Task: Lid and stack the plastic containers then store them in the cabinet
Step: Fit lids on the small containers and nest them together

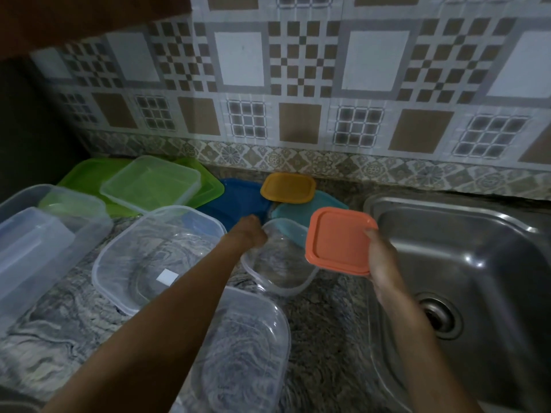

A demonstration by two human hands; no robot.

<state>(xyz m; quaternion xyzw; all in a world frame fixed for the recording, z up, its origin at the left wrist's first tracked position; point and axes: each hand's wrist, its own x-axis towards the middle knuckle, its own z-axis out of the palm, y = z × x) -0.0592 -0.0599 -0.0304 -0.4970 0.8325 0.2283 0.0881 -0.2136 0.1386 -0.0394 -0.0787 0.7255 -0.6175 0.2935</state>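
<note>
Fingers (370, 234) of the right hand (384, 263) pinch an orange lid (337, 239), held just left of the sink (492, 263). The left hand (250, 231) grips the rim of a small clear container (280, 272) standing on the marbled surface (328, 338). A white label (167, 277) in a larger clear container (119, 251) is too blurred to read.

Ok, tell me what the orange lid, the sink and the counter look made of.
Orange lid: opaque matte plastic, judging by its moulded raised rim. Sink: brushed stainless steel, grey with soft glints. Counter: probably polished stone, given swirling grey veins; possibly laminate.
</note>
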